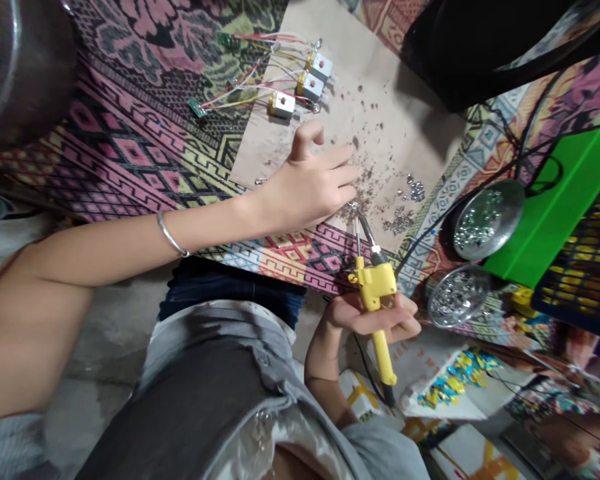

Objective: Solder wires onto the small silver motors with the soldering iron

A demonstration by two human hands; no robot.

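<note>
My right hand (375, 317) is wrapped round the yellow handle of a soldering gun (379, 280), whose metal tip and thin feed tube point up at the board. At that tip, the fingertips of my left hand (323, 180) are closed on a small shiny metal part (353, 205); its exact shape is partly hidden. Under the hand lies a beige board (400, 133) marked with dark specks. Beyond my left hand stand several small white motors (283, 105) with yellow ends, wired to green circuit boards (197, 107). Loose small metal parts (400, 220) lie in piles right of the tip.
Two metal bowls of small shiny parts, an upper bowl (515, 220) and a lower bowl (435, 310), sit at the right. Beside them is a green panel (545, 200). A large metal pot (35, 80) stands left. Black cables cross the patterned cloth (125, 153).
</note>
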